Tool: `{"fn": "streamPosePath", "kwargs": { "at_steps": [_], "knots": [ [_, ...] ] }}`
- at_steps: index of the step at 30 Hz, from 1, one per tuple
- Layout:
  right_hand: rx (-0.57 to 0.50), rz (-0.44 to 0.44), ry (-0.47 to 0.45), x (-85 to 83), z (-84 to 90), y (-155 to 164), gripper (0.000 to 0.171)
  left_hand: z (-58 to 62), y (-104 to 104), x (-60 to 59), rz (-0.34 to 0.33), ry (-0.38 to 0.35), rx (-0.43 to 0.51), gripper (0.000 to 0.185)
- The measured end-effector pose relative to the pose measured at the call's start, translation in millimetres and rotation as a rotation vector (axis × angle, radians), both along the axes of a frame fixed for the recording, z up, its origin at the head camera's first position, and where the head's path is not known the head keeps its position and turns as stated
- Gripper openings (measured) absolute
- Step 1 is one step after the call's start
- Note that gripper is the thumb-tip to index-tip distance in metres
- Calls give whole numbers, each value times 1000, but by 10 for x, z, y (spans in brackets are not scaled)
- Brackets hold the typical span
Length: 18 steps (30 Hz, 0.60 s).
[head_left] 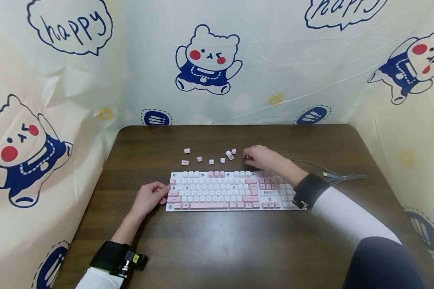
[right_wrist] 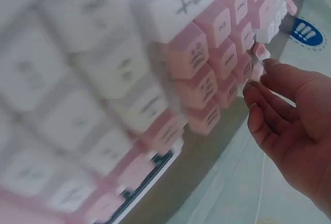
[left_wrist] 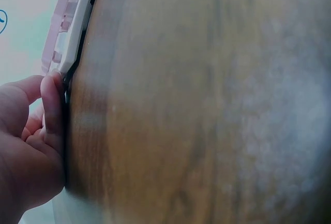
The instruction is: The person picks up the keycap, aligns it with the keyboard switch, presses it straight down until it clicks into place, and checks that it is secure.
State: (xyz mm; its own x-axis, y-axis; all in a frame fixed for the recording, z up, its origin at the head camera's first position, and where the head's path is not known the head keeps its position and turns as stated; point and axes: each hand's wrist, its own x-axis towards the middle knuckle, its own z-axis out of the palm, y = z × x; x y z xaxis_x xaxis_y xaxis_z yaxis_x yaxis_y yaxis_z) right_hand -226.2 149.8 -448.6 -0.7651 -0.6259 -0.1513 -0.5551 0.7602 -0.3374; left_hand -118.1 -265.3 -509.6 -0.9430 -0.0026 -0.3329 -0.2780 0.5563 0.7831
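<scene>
1. My left hand (head_left: 152,196) grips the left end of the keyboard (head_left: 209,198), thumb and forefinger drawn to a narrow gap, a fingertip touching its corner.
2. My right hand (head_left: 262,157) hovers past the keyboard's far edge, fingers bent and tips close together — whether they pinch a keycap I cannot tell.
3. Just beside those fingertips lie a white keycap (head_left: 229,155) and a pink keycap (head_left: 234,151); other loose keycaps (head_left: 199,159) are strewn to their left, behind the keyboard.
4. The keyboard, pink and white, lies flat in the middle of a dark brown wooden desk (head_left: 220,249), partly under my right forearm.
5. A bundled grey cable (head_left: 341,178) rests beyond its right end.
6. Around the desk hang pale curtains (head_left: 275,60) — printed with winking bears (head_left: 208,60) and "happy" bubbles (head_left: 70,28).
</scene>
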Motion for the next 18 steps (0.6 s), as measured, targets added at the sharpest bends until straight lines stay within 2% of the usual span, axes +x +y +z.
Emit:
{"fn": "streamPosePath", "kwargs": {
  "at_steps": [6,11,18],
  "knots": [
    [-18,82,12,-136,-85,-260,18,-39,19,26,11,5,-3,32],
    [2,133,15,-196,-159,-411,8,-39,28,31,21,9,2,31],
    [65,117,-15,-243,-215,-494,14,-16,-6,-6,22,6,-4,29]
  ]
}}
